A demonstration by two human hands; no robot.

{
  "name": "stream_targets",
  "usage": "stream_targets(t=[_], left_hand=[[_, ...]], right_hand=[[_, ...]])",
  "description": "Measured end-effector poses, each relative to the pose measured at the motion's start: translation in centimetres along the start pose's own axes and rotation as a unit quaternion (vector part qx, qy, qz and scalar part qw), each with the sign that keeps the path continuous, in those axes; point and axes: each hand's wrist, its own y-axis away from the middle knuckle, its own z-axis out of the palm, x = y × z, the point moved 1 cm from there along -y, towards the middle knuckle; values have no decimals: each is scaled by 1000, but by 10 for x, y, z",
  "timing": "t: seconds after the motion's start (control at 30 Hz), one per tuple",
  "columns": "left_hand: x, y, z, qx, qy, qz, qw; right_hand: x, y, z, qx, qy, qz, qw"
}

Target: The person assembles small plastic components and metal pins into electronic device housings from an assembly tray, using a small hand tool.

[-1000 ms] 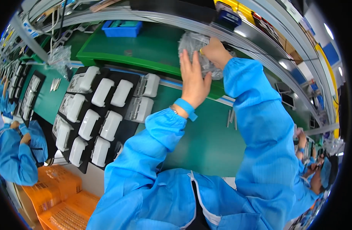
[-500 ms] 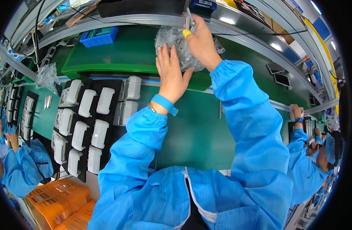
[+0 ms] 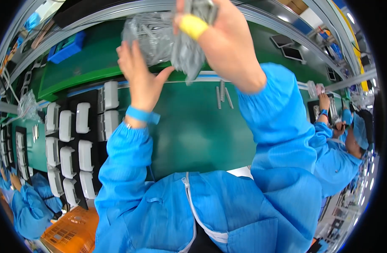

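My right hand (image 3: pixel 227 44), with yellow tape round one finger, is raised over the far side of the bench. Its fingers close on a bundle of short grey strips (image 3: pixel 202 12), blurred by motion. A crumpled clear plastic bag (image 3: pixel 153 36) full of similar grey strips lies beside it on the green shelf edge. Part of the plastic hangs below my right hand, and I cannot make out whether that hand grips it too. My left hand (image 3: pixel 140 78), wearing a blue wristband, is open with fingers spread at the bag's near left side.
Loose grey strips (image 3: pixel 222 95) lie on the green mat (image 3: pixel 193 135). To the left, black trays carry rows of white plastic housings (image 3: pixel 67 126). A blue bin (image 3: pixel 67 47) sits on the shelf, an orange crate (image 3: pixel 73 225) stands low left. Co-workers (image 3: pixel 334 152) sit at both sides.
My right hand has come closer and holds a thicker-looking bundle of strips. The view has shifted, uncovering more loose strips on the mat. My left hand remains spread by the bag.
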Motion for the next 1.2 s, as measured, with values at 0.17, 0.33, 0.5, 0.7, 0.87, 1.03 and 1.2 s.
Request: stream_targets(t=[0.17,0.33,0.5,0.7,0.87,1.03,1.2], left_hand=[[61,53,-22,14,137,-32,990],[114,116,20,-225,276,-32,934],[87,142,64,-254,63,-20,965],[75,135,79,-221,-37,-13,974],[68,130,87,-203,-48,-7,978],[62,122,80,-211,24,10,977],[69,114,67,-270,51,18,961]], right_hand=[[6,96,-18,83,-208,256,940],[96,169,-8,160,-100,445,876],[140,171,29,106,85,411,901],[131,161,16,19,109,448,887],[108,142,-13,-73,41,531,843],[84,179,-60,-90,100,387,912],[36,277,-34,-66,338,171,923]])
